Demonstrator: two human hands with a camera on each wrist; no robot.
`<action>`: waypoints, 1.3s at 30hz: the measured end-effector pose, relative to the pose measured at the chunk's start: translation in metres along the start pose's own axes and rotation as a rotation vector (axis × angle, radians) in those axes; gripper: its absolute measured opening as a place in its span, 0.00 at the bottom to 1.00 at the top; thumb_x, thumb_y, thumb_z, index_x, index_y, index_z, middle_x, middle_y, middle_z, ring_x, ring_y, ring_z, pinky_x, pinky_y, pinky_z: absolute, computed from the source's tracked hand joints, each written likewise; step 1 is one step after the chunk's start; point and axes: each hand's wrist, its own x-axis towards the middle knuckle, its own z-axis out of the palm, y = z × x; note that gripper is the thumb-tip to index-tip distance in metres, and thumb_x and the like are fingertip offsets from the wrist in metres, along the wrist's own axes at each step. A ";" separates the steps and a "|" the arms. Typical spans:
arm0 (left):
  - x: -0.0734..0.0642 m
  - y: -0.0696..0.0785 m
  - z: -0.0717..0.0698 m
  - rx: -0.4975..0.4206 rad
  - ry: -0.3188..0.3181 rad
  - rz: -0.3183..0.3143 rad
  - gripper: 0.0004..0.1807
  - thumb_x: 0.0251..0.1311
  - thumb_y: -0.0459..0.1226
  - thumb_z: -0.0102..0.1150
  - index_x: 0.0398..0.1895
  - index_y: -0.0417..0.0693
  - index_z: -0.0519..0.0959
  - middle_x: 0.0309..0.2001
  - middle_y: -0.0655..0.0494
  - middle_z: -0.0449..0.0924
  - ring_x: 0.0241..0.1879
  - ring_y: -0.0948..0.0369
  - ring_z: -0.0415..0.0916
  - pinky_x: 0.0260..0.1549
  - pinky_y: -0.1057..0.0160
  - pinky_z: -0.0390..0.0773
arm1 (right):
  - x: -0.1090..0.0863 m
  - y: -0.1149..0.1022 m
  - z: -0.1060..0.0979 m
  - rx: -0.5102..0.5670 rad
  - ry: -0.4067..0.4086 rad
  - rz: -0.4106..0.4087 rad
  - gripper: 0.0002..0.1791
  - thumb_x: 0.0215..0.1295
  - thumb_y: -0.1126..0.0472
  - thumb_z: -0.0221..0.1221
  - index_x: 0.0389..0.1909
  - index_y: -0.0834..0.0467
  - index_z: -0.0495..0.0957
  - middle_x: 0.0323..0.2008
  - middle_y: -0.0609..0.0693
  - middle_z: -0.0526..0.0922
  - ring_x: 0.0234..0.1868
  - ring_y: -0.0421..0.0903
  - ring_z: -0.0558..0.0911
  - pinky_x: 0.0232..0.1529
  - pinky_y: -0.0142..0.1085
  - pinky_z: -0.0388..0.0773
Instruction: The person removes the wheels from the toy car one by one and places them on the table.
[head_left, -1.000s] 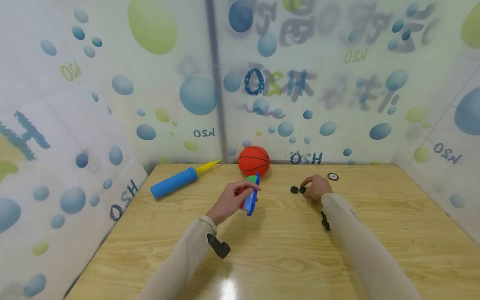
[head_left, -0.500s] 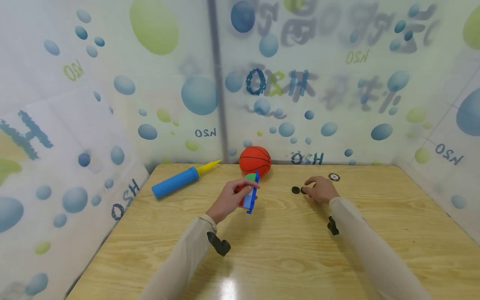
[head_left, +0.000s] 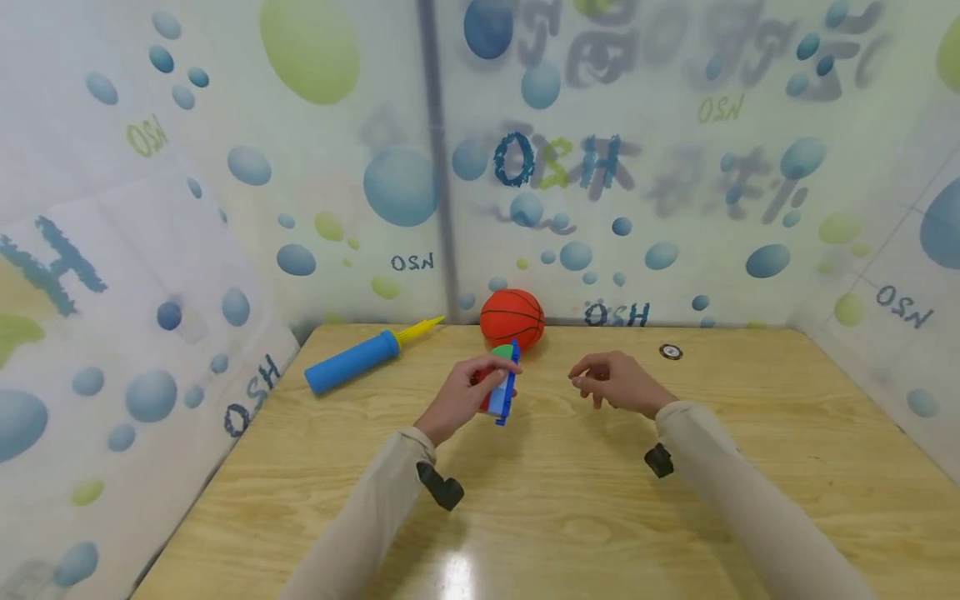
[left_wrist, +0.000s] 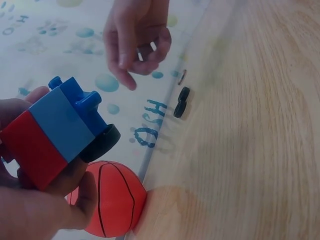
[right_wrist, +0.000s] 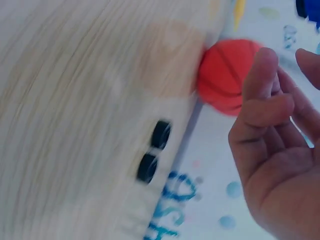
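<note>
My left hand (head_left: pixel 468 392) grips a toy block car (head_left: pixel 501 387) with red, light blue, green and dark blue parts, held above the table. In the left wrist view, a black wheel (left_wrist: pixel 101 143) sits on the car's dark blue base (left_wrist: pixel 89 105). My right hand (head_left: pixel 621 383) hovers to the right of the car with loosely bent fingers; nothing shows between them. Two black wheels (right_wrist: pixel 154 151) lie side by side on the table in the right wrist view; from the head view they are hidden behind the right hand.
Behind the car, a red toy basketball (head_left: pixel 512 318) rests against the back wall. A blue hand pump (head_left: pixel 354 362) with a yellow nozzle lies at the back left. A round black-and-white disc (head_left: pixel 671 352) lies at the back right of the wooden table (head_left: pixel 570 517).
My right hand has lifted off the black wheels and shifted left toward the car, its fingers loosening. The left hand keeps the car in almost the same place.
</note>
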 end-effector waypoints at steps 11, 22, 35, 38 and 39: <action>0.002 -0.001 0.004 -0.024 0.010 -0.003 0.17 0.78 0.40 0.45 0.61 0.49 0.77 0.61 0.37 0.76 0.53 0.44 0.83 0.47 0.57 0.86 | -0.009 -0.040 0.026 0.095 0.074 -0.256 0.09 0.74 0.61 0.56 0.48 0.56 0.83 0.28 0.50 0.83 0.22 0.46 0.80 0.28 0.38 0.80; 0.003 0.004 0.007 -0.071 0.023 -0.020 0.21 0.79 0.42 0.35 0.65 0.53 0.75 0.61 0.38 0.77 0.47 0.52 0.84 0.47 0.60 0.83 | -0.013 -0.058 0.043 0.159 0.128 -0.319 0.09 0.70 0.64 0.61 0.47 0.59 0.83 0.31 0.55 0.85 0.22 0.48 0.79 0.27 0.36 0.81; 0.003 0.005 0.009 -0.157 -0.012 0.038 0.31 0.71 0.32 0.28 0.74 0.52 0.66 0.76 0.47 0.58 0.61 0.49 0.68 0.56 0.63 0.75 | -0.018 -0.069 0.057 0.065 0.264 -0.374 0.09 0.62 0.65 0.68 0.44 0.57 0.85 0.28 0.47 0.83 0.26 0.38 0.77 0.25 0.31 0.78; 0.004 0.005 0.009 -0.180 -0.018 0.024 0.29 0.74 0.32 0.30 0.75 0.54 0.64 0.77 0.49 0.55 0.65 0.45 0.64 0.63 0.57 0.73 | -0.017 -0.071 0.060 0.038 0.289 -0.412 0.10 0.60 0.67 0.69 0.43 0.58 0.85 0.29 0.47 0.84 0.27 0.38 0.78 0.26 0.30 0.78; 0.004 0.005 0.009 -0.175 -0.016 0.020 0.28 0.75 0.32 0.31 0.75 0.55 0.64 0.76 0.49 0.55 0.66 0.44 0.63 0.64 0.56 0.72 | -0.017 -0.072 0.061 0.021 0.299 -0.423 0.11 0.59 0.67 0.69 0.43 0.58 0.85 0.29 0.47 0.84 0.27 0.37 0.77 0.27 0.30 0.78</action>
